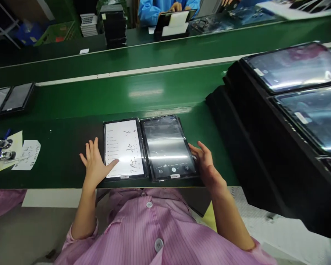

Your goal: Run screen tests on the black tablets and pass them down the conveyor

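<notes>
Head view shows the left hand (95, 163) spread flat, thumb on the white-screened tablet (124, 149), while the right hand (205, 163), fingers apart, touches the dark-screened tablet (168, 147) beside it on the green workbench (63, 154).

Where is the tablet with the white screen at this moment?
In the head view, the white-screen tablet lies on the green table at centre, touching the dark-screen tablet on its right, with the left hand resting at its left edge.

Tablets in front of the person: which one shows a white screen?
The left tablet, touched by the left hand, shows a white screen with scribbles; the right tablet beside it is dark.
</notes>
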{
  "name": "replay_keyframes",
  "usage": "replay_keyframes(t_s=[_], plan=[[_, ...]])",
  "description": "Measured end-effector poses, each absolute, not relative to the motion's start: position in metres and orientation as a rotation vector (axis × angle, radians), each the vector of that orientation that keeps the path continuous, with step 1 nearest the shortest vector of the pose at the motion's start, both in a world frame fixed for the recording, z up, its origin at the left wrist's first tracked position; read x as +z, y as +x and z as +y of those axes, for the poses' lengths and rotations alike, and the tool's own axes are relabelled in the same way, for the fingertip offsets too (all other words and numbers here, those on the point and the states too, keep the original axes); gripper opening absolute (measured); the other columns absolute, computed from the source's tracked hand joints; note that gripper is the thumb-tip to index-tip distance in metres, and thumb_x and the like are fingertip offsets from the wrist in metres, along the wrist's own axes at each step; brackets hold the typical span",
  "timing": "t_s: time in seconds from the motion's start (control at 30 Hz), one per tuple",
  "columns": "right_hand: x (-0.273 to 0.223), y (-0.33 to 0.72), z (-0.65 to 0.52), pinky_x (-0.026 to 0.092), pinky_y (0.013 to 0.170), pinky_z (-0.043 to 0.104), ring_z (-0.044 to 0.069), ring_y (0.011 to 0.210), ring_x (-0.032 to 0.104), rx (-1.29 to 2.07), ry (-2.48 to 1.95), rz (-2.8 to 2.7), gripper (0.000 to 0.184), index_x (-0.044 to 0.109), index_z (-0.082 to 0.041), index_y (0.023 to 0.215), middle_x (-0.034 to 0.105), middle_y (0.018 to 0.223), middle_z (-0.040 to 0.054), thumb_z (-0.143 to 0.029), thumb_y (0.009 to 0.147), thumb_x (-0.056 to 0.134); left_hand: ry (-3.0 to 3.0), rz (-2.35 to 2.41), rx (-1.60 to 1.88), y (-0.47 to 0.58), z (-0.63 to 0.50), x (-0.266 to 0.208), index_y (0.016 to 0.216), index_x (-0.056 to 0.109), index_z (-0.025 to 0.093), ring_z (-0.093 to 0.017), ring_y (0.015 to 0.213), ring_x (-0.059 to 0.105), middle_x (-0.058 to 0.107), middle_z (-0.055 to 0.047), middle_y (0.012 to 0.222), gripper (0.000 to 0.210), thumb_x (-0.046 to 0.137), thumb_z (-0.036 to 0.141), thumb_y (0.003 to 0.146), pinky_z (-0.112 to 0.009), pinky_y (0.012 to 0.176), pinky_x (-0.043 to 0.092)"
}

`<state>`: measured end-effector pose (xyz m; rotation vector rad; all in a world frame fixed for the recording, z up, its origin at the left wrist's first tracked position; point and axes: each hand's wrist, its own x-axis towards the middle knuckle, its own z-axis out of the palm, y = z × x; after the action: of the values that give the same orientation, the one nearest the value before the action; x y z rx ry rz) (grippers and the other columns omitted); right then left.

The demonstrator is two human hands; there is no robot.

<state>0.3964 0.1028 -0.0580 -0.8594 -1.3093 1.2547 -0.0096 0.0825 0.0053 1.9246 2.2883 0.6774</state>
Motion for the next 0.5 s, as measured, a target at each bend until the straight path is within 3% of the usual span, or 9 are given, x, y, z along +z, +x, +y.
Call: replay_keyframes(t_s=[0.07, 0.13, 0.23, 0.33, 0.43, 0.5], plan=[[-0.055, 0.406, 0.110, 0.045, 0.108, 0.047, 0.024, 0.136, 0.044, 1.287, -0.888, -1.279, 0.082, 0.029, -0.037, 0.151, 0.041, 0.149, 0.0063, -0.082, 0.086, 0.050, 2.010, 2.124, 0.779, -0.016, 0.088, 0.004, 0.163, 0.001, 0.021, -0.039, 0.155, 0.010, 0.013, -0.019, 0.165, 0.113, 0.059, 0.074, 0.082, -0.072, 0.117, 0.000], [-0.047, 0.415, 0.123, 0.053, 0.095, 0.037, 0.022, 0.125, 0.055, 1.335, -0.940, -1.226, 0.081, 0.034, -0.033, 0.147, 0.053, 0.137, 0.0101, -0.083, 0.085, 0.051, 2.078, 1.985, 0.946, -0.023, 0.091, 0.002, 0.163, 0.004, 0.023, -0.035, 0.153, 0.020, 0.021, -0.017, 0.164, 0.100, 0.048, 0.074, 0.089, -0.067, 0.121, 0.002], [-0.030, 0.419, 0.154, 0.055, 0.088, 0.029, 0.021, 0.110, 0.063, 1.322, -1.050, -1.164, 0.089, 0.041, -0.026, 0.140, 0.061, 0.122, 0.0125, -0.084, 0.076, 0.063, 2.124, 1.800, 1.243, -0.029, 0.090, 0.001, 0.157, 0.031, 0.019, -0.030, 0.148, 0.033, 0.034, -0.017, 0.158, 0.079, 0.037, 0.069, 0.097, -0.055, 0.123, 0.020], [-0.020, 0.404, 0.190, 0.054, 0.084, 0.024, 0.018, 0.106, 0.064, 1.101, -1.050, -1.134, 0.088, 0.050, -0.021, 0.133, 0.060, 0.121, 0.0113, -0.078, 0.069, 0.074, 2.190, 1.569, 1.487, -0.029, 0.083, -0.001, 0.132, 0.061, 0.015, -0.026, 0.130, 0.053, 0.058, -0.015, 0.137, 0.065, 0.027, 0.061, 0.102, -0.044, 0.111, 0.041], [-0.024, 0.383, 0.214, 0.052, 0.078, 0.022, 0.016, 0.100, 0.063, 0.847, -0.982, -1.087, 0.072, 0.056, -0.018, 0.123, 0.061, 0.115, 0.0091, -0.069, 0.075, 0.073, 2.416, 1.328, 1.522, -0.028, 0.076, -0.003, 0.109, 0.071, 0.018, -0.022, 0.104, 0.064, 0.071, -0.009, 0.106, 0.059, 0.024, 0.053, 0.105, -0.040, 0.094, 0.046], [-0.032, 0.376, 0.218, 0.051, 0.076, 0.022, 0.015, 0.098, 0.063, 0.724, -0.970, -1.101, 0.063, 0.058, -0.016, 0.121, 0.061, 0.111, 0.0093, -0.064, 0.081, 0.069, 2.557, 1.219, 1.449, -0.026, 0.072, -0.002, 0.103, 0.072, 0.019, -0.020, 0.097, 0.064, 0.073, -0.006, 0.097, 0.057, 0.025, 0.052, 0.105, -0.039, 0.088, 0.044]])
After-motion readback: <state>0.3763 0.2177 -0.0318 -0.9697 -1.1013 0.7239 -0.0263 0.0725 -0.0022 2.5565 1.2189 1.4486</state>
